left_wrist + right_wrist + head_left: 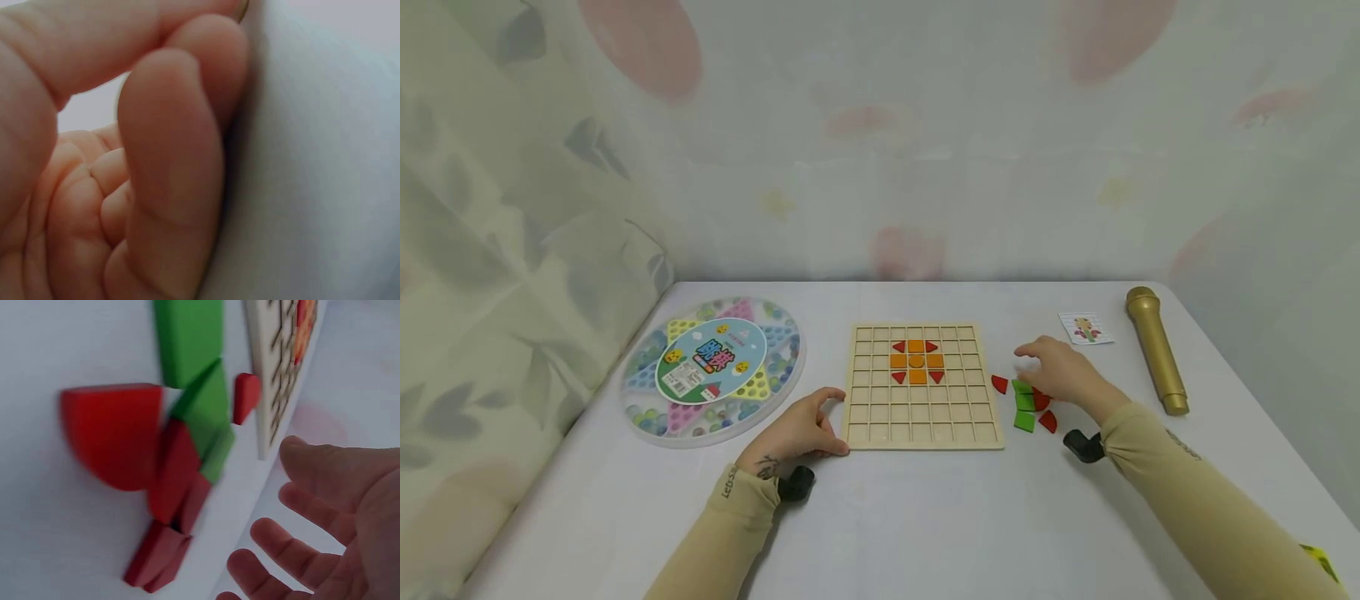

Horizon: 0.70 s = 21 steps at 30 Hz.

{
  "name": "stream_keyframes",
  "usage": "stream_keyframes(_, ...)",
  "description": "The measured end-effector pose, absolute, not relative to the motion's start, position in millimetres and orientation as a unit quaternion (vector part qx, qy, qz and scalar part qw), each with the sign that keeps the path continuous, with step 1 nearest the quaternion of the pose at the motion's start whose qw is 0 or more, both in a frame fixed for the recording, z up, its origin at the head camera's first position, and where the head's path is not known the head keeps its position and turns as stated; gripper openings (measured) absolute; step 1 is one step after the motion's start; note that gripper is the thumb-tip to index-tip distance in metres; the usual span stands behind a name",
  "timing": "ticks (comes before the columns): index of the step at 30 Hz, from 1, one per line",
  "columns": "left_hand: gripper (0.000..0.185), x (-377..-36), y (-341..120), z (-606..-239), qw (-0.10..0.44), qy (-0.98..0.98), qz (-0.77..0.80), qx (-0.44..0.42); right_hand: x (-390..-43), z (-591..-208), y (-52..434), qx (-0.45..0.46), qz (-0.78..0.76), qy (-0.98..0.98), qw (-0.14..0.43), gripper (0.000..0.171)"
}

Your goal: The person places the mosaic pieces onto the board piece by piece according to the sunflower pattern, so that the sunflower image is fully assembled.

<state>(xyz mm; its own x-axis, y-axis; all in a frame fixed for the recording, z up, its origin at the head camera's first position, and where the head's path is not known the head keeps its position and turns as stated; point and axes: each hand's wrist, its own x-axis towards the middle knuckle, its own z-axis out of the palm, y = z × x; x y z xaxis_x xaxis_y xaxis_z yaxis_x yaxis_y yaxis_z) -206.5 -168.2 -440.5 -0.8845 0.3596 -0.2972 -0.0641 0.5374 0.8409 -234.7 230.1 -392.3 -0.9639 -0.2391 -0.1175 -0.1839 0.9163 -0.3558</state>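
Note:
A wooden grid board (pixel 925 425) lies flat in the middle of the white table, with orange and red pieces (pixel 917 361) set in its upper cells. My left hand (pixel 801 429) rests on the table and touches the board's lower left corner; in the left wrist view its fingers (pixel 169 175) are curled against the cloth and hold nothing. My right hand (pixel 1056 367) hovers, fingers spread and relaxed, above a small pile of green pieces (pixel 1024 408) and red pieces (pixel 1000 384) right of the board. The right wrist view shows that pile (pixel 187 444) with the empty hand (pixel 325 531) over it.
A round plastic marble game (pixel 711 371) lies at the left. A small picture card (pixel 1086 327) and a gold microphone (pixel 1156 350) lie at the right. A patterned curtain hangs behind and to the left of the table.

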Motion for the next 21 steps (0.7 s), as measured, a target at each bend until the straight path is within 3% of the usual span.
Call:
stream_keyframes(9,0.081,-204.9,-167.5,-439.1,0.223,0.845,0.480,0.081,-233.7,-409.2,235.4,-0.127,-0.121,0.979,0.104,0.030)
stream_keyframes(21,0.082,-205.2,-167.1,-439.2,0.226,0.841,0.486,0.073,-236.7,-400.4,230.6,-0.102,-0.188,0.970,0.113,0.014)
